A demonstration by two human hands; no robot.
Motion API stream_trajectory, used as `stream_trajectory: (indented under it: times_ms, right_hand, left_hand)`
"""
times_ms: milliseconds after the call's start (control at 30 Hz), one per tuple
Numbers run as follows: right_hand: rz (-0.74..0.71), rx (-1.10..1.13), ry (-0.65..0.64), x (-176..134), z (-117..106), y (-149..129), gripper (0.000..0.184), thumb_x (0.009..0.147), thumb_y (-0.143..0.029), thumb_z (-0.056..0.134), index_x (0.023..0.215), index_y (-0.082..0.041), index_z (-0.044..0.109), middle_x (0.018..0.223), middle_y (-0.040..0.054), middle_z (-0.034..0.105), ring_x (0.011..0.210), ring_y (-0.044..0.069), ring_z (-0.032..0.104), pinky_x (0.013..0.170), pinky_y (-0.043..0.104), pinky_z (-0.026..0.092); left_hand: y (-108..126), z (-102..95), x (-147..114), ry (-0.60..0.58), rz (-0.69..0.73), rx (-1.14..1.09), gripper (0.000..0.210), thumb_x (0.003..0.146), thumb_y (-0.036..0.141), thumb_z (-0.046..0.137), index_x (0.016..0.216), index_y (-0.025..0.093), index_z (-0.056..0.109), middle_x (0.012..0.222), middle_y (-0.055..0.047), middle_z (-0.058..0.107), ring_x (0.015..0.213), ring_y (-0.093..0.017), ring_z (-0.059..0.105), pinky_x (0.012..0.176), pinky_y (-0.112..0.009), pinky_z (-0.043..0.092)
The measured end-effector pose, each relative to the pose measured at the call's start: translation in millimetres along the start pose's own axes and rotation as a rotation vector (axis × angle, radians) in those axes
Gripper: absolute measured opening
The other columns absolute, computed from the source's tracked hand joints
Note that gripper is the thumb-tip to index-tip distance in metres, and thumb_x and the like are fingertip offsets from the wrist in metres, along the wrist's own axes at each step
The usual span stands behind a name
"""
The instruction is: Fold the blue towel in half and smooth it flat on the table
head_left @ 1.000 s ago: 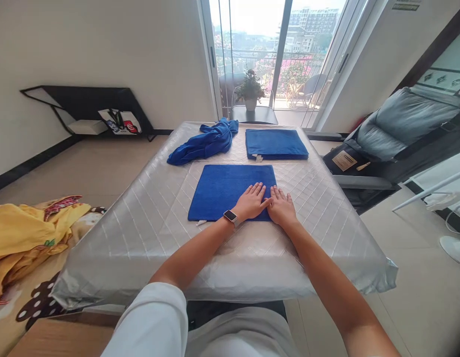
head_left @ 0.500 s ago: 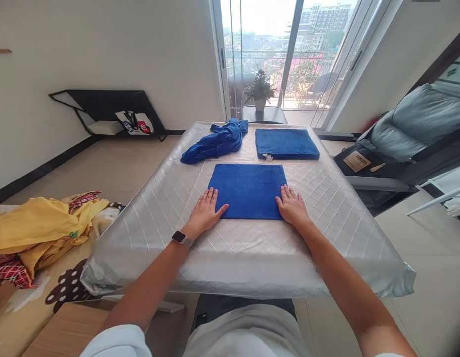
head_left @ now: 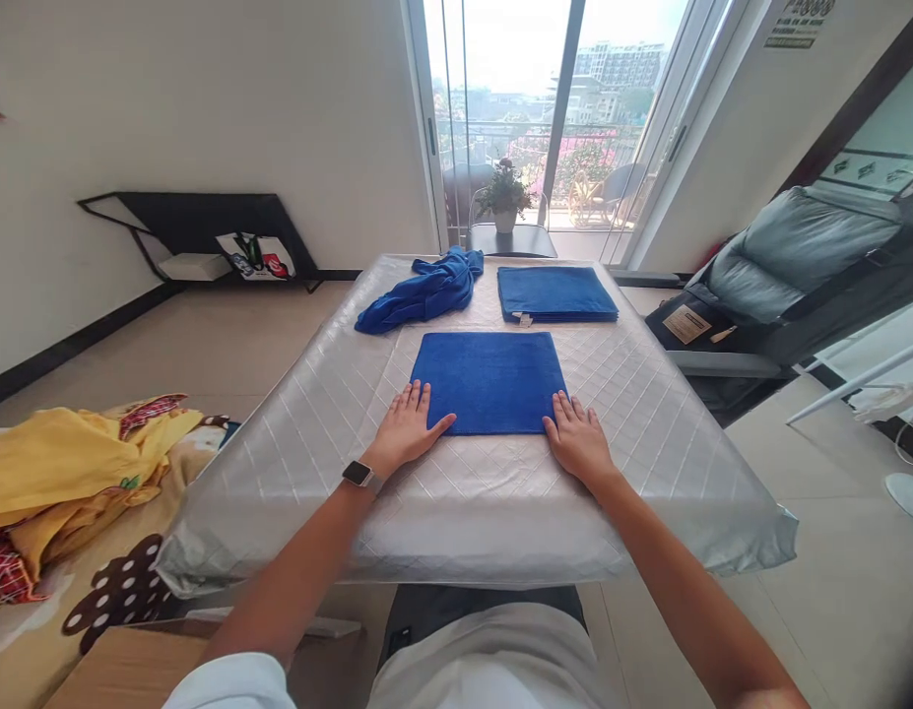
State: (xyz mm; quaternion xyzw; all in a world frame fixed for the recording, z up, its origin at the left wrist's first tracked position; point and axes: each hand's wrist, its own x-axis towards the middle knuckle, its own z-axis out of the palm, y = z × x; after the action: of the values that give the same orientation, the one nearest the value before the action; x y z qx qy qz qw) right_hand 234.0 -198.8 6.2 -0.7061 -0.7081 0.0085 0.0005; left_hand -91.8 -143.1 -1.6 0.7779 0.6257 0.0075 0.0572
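A blue cloth (head_left: 489, 382), folded into a flat rectangle, lies in front of me on the table with a silvery quilted cover (head_left: 492, 522). My left hand (head_left: 410, 421) rests flat at its left front corner, fingers spread, thumb on the cloth. At the right front corner my right hand (head_left: 578, 433) lies open too, its fingertips touching the edge. Behind the cloth, to the right, sits a neat stack of folded blue cloths (head_left: 555, 292) with a white label at the front. A crumpled blue cloth (head_left: 426, 290) lies at the back left.
Yellow clothing (head_left: 64, 463) is heaped on a patterned surface at the left, near a cardboard box (head_left: 131, 665). A grey cushioned chair (head_left: 781, 266) stands to the right. Beyond the table's far edge are a potted plant (head_left: 504, 192) on a chair and a glass sliding door.
My view has tilted up and turned slightly right. Both hands stay flat at the front corners of the folded cloth, which looks the same.
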Motion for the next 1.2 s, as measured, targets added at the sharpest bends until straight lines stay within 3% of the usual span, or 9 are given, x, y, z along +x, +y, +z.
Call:
stream_trajectory:
  times_ms: [167,233,467,600,667,767,900,1033,1200]
  right_hand:
    - [0.017,0.05,-0.056,1.6,5.1,0.8,0.065,0.11,-0.042,0.017,0.168,-0.013,0.022,0.175,0.0059,0.017,0.161,0.027,0.018,0.13,0.051,0.015]
    - [0.015,0.058,-0.062,2.6,4.8,0.9,0.065,0.11,-0.042,0.017,0.169,-0.013,0.021,0.175,0.0062,0.017,0.161,0.027,0.017,0.13,0.051,0.015]
    - [0.019,0.042,-0.069,-1.3,4.5,1.8,0.065,0.109,-0.038,0.02,0.169,-0.012,0.019,0.175,0.0075,0.015,0.162,0.026,0.015,0.13,0.051,0.015]
    - [0.013,0.044,-0.064,-3.8,4.4,3.3,0.065,0.109,-0.039,0.019,0.169,-0.015,0.02,0.175,0.0061,0.015,0.162,0.026,0.016,0.13,0.051,0.015]
    - [0.009,0.049,-0.068,-3.8,4.0,3.6,0.065,0.109,-0.04,0.019,0.169,-0.015,0.021,0.175,0.0056,0.015,0.162,0.026,0.016,0.13,0.051,0.015]
    - [0.017,0.062,-0.077,-3.2,3.4,3.7,0.064,0.11,-0.041,0.019,0.169,-0.018,0.021,0.175,0.0051,0.015,0.162,0.026,0.016,0.13,0.051,0.015]
    - [0.026,0.085,-0.09,-3.1,2.0,3.8,0.063,0.111,-0.043,0.018,0.17,-0.019,0.02,0.175,0.0038,0.014,0.162,0.025,0.016,0.131,0.05,0.015]
    - [0.026,0.077,-0.102,-3.1,0.0,3.7,0.064,0.111,-0.042,0.018,0.17,-0.017,0.019,0.175,0.0035,0.014,0.162,0.024,0.016,0.131,0.05,0.014]
    - [0.039,0.047,-0.107,-2.0,1.8,4.5,0.064,0.11,-0.041,0.018,0.17,-0.016,0.018,0.175,0.0033,0.013,0.162,0.025,0.016,0.131,0.05,0.015]
  left_hand:
    - [12.1,-1.1,-1.1,0.077,-0.016,0.064,0.094,0.103,0.071,0.012,0.163,0.0,0.026,0.171,-0.023,0.019,0.161,-0.034,0.017,0.131,-0.05,0.016]
    - [36.7,-0.1,0.3,0.109,0.062,0.052,0.091,0.104,0.068,0.011,0.163,0.001,0.029,0.171,-0.021,0.021,0.161,-0.032,0.017,0.131,-0.048,0.016]
    - [162.0,7.3,27.0,0.095,0.55,-0.059,0.08,0.108,0.061,0.014,0.163,0.006,0.032,0.171,-0.014,0.026,0.161,-0.023,0.018,0.132,-0.042,0.013]
    - [185.4,17.4,35.3,0.09,0.552,-0.094,0.077,0.109,0.059,0.016,0.163,0.006,0.032,0.171,-0.014,0.027,0.161,-0.024,0.019,0.132,-0.043,0.013]
    - [178.1,21.3,33.3,0.102,0.544,-0.112,0.075,0.109,0.059,0.018,0.164,0.009,0.032,0.171,-0.013,0.028,0.161,-0.024,0.02,0.132,-0.044,0.014]
    - [145.7,21.7,27.1,0.096,0.501,-0.123,0.075,0.108,0.06,0.017,0.165,0.014,0.03,0.171,-0.012,0.029,0.161,-0.024,0.02,0.132,-0.046,0.016]
    - [72.3,17.5,14.9,0.026,0.295,-0.092,0.077,0.108,0.059,0.01,0.166,0.012,0.027,0.172,-0.013,0.025,0.161,-0.024,0.017,0.132,-0.047,0.015]
    - [7.7,17.0,-3.9,0.049,0.074,-0.043,0.079,0.107,0.061,0.011,0.167,0.01,0.022,0.173,-0.014,0.02,0.162,-0.027,0.015,0.131,-0.05,0.015]
    - [-8.3,18.8,-18.4,0.101,0.046,-0.032,0.085,0.105,0.065,0.015,0.166,0.007,0.02,0.174,-0.015,0.018,0.162,-0.029,0.013,0.131,-0.047,0.017]
